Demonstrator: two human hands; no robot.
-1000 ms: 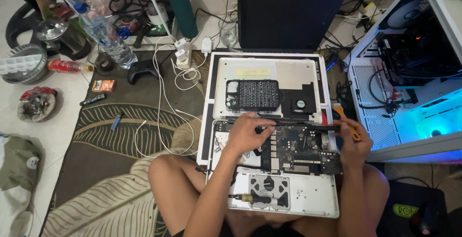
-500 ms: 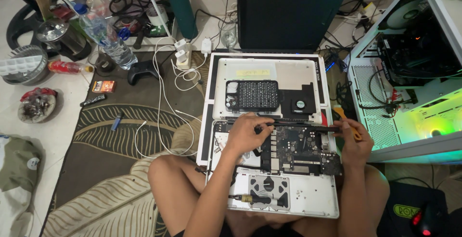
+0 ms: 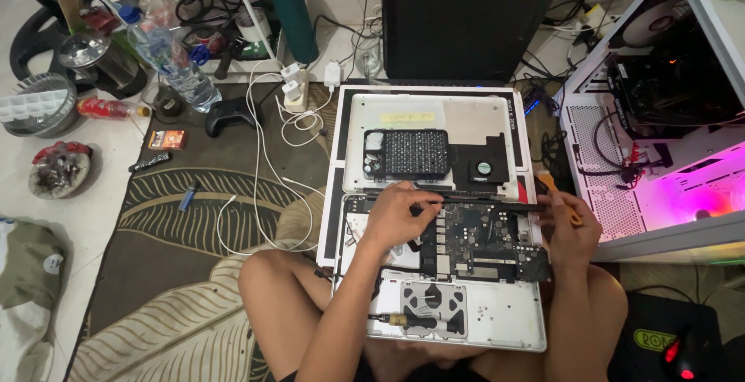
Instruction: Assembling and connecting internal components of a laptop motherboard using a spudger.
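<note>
Here, opened laptop (image 3: 442, 273) on lap | left hand (image 3: 400, 215) pinches long black strip (image 3: 481, 196), steadying it over board | right hand (image 3: 570, 230) closed around orange pry tool (image 3: 560, 194), bracing strip's end.

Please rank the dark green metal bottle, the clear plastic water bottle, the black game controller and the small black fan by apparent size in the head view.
1. Dark green metal bottle and clear plastic water bottle: too alike to rank.
2. Black game controller.
3. Small black fan.

Black strip (image 3: 477, 203): long, thin, lying level across the opened laptop's top edge.
Orange tool (image 3: 560, 193): slim, tilted, at the strip's right end.
</note>
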